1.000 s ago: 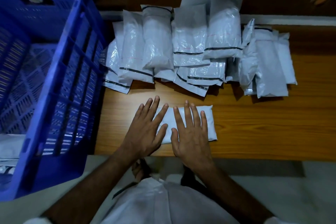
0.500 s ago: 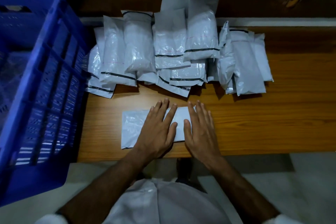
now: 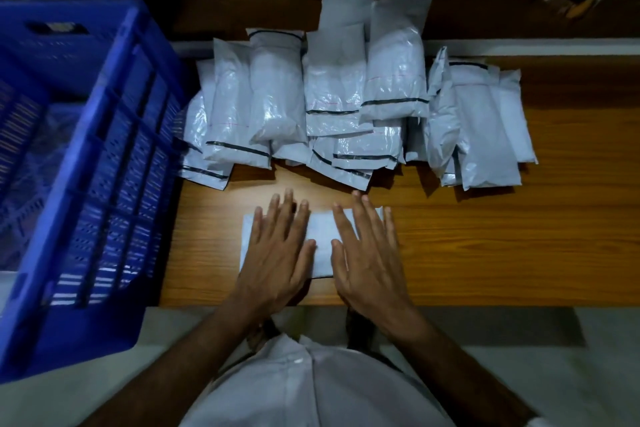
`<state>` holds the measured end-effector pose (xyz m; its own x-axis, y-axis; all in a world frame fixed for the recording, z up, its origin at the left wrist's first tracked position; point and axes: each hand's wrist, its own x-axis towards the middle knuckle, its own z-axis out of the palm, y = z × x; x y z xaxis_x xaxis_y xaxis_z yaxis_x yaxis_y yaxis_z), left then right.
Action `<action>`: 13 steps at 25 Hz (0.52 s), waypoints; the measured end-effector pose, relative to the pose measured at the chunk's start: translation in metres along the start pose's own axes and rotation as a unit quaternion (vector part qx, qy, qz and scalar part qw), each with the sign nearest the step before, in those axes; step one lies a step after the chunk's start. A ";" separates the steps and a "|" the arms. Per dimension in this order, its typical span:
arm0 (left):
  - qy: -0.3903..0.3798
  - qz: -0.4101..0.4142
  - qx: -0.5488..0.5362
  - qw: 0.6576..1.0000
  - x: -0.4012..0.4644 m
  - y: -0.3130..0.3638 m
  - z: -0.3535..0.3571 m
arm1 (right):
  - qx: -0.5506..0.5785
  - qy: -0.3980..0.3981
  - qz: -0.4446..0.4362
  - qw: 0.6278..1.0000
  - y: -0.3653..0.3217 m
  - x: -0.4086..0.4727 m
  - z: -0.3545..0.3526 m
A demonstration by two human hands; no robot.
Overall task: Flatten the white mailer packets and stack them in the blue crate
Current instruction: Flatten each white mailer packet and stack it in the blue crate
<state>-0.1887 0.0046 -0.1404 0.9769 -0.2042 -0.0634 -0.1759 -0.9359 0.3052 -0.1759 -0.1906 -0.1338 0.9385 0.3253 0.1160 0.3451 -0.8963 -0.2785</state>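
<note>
One white mailer packet (image 3: 320, 243) lies flat on the wooden table (image 3: 485, 253) near its front edge. My left hand (image 3: 277, 253) presses on the packet's left half with straight, spread fingers. My right hand (image 3: 369, 253) presses on its right half the same way, fingers straight. Only a strip of the packet shows between the two hands. Behind it, a pile of several white mailer packets (image 3: 346, 104) with black seal strips fills the back of the table. The blue crate (image 3: 79, 163) stands at the left, beside the table.
Bare wooden table surface stretches to the right of my hands. A white rail (image 3: 519, 48) runs along the table's back edge, with a dark shelf area behind it. The floor below the table edge is pale. My white shirt (image 3: 311, 385) fills the bottom middle.
Both hands have slid across the packet, left hand going left and back, right hand spreading right. The packet looks flatter. The camera view has shifted slightly.
</note>
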 end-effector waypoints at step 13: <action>-0.066 0.117 0.003 0.991 -0.024 -0.026 -0.011 | 0.064 -0.073 -0.009 0.995 0.001 0.008 -0.001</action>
<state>-0.2059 0.0373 -0.1361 0.8850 -0.4510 -0.1156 -0.3963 -0.8601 0.3213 -0.1682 -0.1893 -0.1327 0.9206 0.3902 -0.0157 0.3525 -0.8474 -0.3970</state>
